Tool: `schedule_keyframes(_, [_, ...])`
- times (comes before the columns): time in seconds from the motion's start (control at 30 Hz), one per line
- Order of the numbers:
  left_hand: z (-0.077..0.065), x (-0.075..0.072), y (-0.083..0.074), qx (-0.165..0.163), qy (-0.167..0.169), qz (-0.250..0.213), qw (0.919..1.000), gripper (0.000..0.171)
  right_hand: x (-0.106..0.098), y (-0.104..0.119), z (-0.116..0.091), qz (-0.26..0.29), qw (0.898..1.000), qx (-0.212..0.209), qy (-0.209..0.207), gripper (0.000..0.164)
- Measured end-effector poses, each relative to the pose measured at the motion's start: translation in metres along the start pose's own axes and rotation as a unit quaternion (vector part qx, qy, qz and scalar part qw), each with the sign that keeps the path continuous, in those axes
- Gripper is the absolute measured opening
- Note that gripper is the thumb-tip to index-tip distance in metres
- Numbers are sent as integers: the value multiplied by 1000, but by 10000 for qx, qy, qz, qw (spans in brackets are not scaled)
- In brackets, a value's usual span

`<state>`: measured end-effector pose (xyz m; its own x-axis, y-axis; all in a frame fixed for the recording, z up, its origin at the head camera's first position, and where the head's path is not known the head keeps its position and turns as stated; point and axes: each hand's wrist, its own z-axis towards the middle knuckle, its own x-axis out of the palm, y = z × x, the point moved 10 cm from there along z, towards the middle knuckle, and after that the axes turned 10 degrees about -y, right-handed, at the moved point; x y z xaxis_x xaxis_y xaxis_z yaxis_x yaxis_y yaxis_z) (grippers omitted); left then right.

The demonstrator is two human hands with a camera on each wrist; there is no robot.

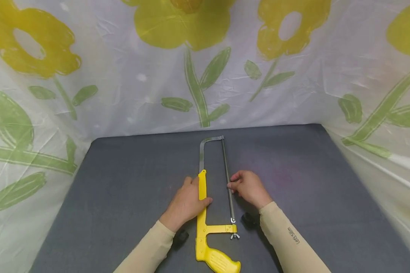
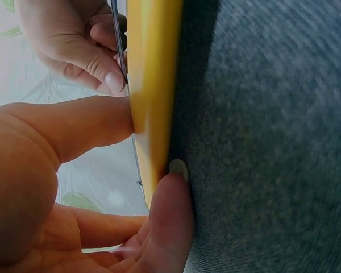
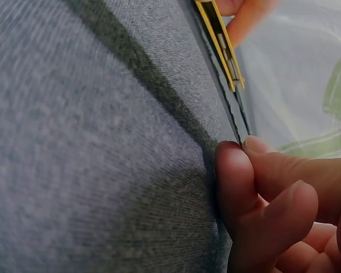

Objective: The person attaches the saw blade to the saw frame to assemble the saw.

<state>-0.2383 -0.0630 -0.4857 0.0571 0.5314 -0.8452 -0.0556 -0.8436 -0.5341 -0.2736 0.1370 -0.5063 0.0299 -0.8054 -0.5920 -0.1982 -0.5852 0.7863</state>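
Observation:
A hacksaw with a yellow frame [image 1: 201, 223] and a silver front bow [image 1: 202, 153] lies lengthwise on the dark grey surface, its yellow handle [image 1: 222, 261] toward me. My left hand [image 1: 185, 201] holds the yellow frame, thumb across it and fingers at its outer side. In the left wrist view the yellow bar [image 2: 150, 74] runs between thumb and fingers. Along the saw's right side stretches the thin blade [image 1: 226, 163], down to a wing nut [image 1: 234, 236] near the handle. My right hand [image 1: 251, 188] pinches the blade about midway between thumb and fingertip.
Dark grey cloth covers the table [image 1: 300, 170]. A white curtain [image 1: 123, 76] printed with yellow flowers hangs along the back and both sides. Small black objects [image 1: 248, 220] sit at the underside of both wrists.

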Motion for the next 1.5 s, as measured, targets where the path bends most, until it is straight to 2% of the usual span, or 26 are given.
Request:
schedule_keyframes(0.3, [0,-1,0,-43,-6,12,10000,86,-4,9,-2,-684,9965,-367,-321,16])
schedule_keyframes(0.47, [1,0,0,-16,-20,33,10000,86,-5,11,-3,-907,9941,-433,-417,16])
schedule_keyframes(0.67, [-1,-1,1,-8,-25,36,10000,87,-4,12,-5,-999,9931,-451,-418,15])
schedule_keyframes(0.9, [-1,2,0,22,46,-20,10000,86,-7,4,-12,-779,9959,-291,-364,19])
schedule_keyframes(1.0, [-1,1,0,-50,118,5,9999,89,-14,6,-26,-1021,9921,-572,-446,20])
schedule_keyframes(1.17, [-2,-4,-6,19,101,113,9999,87,-23,4,-76,-1454,9840,-964,-362,20])
schedule_keyframes(1.33, [-8,-4,-7,-92,156,269,9995,81,-15,-10,-123,-1322,9871,-903,56,21])
schedule_keyframes(1.5, [-15,-1,-10,-204,121,307,9992,83,-11,-14,-141,-1237,9848,-1222,-44,22])
